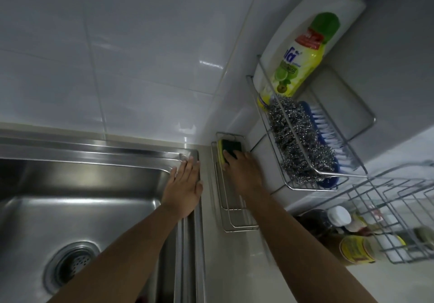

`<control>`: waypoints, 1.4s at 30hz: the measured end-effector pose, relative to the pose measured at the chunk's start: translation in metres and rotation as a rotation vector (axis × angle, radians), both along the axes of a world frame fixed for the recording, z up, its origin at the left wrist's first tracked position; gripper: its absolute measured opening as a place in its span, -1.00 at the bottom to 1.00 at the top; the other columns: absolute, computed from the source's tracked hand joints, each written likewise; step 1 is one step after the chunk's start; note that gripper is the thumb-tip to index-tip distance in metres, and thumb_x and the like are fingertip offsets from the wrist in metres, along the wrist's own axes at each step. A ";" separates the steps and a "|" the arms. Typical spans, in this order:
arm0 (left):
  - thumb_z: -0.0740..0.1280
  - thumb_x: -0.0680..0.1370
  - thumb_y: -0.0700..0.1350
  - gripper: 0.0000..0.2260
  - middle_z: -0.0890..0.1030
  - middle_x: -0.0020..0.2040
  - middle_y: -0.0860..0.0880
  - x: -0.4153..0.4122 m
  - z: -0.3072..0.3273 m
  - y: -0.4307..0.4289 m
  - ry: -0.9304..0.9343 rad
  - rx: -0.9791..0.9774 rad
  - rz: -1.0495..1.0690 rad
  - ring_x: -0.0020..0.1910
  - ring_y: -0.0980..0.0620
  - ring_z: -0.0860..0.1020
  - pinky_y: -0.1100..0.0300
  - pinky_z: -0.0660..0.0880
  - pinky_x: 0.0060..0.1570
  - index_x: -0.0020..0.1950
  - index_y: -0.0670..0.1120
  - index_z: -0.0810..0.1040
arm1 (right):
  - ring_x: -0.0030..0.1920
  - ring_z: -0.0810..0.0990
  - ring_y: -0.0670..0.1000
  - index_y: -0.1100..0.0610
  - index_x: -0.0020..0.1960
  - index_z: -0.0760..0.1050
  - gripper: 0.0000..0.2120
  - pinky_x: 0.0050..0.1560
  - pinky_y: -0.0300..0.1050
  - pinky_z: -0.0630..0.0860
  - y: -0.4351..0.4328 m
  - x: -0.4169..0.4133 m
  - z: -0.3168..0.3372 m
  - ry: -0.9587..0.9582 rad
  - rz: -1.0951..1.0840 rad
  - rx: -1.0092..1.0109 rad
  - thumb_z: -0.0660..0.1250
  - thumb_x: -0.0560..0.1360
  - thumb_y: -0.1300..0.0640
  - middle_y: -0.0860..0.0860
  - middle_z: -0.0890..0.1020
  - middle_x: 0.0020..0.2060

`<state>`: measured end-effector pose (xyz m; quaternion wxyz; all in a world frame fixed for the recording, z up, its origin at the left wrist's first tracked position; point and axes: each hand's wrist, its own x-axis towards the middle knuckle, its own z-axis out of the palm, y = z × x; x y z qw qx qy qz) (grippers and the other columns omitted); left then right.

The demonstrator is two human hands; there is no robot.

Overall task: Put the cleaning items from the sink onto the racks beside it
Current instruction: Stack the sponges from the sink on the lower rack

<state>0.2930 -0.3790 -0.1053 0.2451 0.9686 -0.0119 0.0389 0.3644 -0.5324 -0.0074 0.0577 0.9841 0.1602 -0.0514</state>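
Right fingers curled over near end of yellow-and-green scouring sponge, thumb side down at its yellow edge; grasping, pressing it toward far end of low wire rack. Right hand palm-down over rack, forearm running back along wall side. Probably seating sponge against rack's far rail so it stays put; release not yet made.

Left fingers flat, spread, holding nothing; left hand resting on steel rim of sink at its far right corner, likely as a brace while reaching across.

Landmark: sink. Low wire rack just right of sink rim, on the strip of counter by the wall; holds sponge only, at far end, rest of it bare. Upper wire rack further right of sink and higher, fixed to wall; holds steel wool scourer at front, blue scrub brush with white bristles just behind it, touching, and dish soap bottle standing at far end. Third wire rack furthest right of sink, nearer camera; jars and bottles below it, blurred, contents unclear.

Sink basin showing only drain strainer; no cleaning items visible in seen part. Judgement: task at or near last placement, sponge being final item, only letting go left
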 end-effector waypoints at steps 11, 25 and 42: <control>-0.16 0.62 0.08 -0.47 -0.13 0.57 -0.14 -0.004 0.014 -0.001 0.133 0.101 -0.034 0.54 -0.07 -0.19 -0.09 -0.15 0.51 0.53 -0.10 -0.17 | 0.55 0.08 0.19 0.12 0.57 0.04 -0.49 0.51 0.05 0.10 -0.003 -0.006 0.003 0.166 -0.022 0.145 0.03 0.64 0.18 0.14 0.09 0.57; -0.05 0.64 0.03 -0.49 -0.08 0.58 -0.11 -0.110 0.068 0.081 0.227 0.120 0.026 0.55 -0.07 -0.11 -0.08 -0.14 0.50 0.54 -0.12 -0.06 | 0.38 0.37 0.27 0.16 0.46 0.30 -0.54 0.38 0.06 0.32 0.058 -0.126 0.027 0.115 -0.091 0.363 0.01 0.62 0.03 0.20 0.37 0.43; 0.02 0.52 -0.01 -0.44 0.25 0.49 -0.25 -0.316 0.025 0.358 0.181 0.331 0.307 0.47 -0.25 0.21 -0.19 0.06 0.42 0.47 -0.23 0.23 | 0.49 0.11 0.27 0.01 0.50 0.18 -0.35 0.48 0.16 0.11 0.276 -0.313 -0.089 0.453 0.133 0.012 0.32 0.47 -0.03 0.11 0.11 0.54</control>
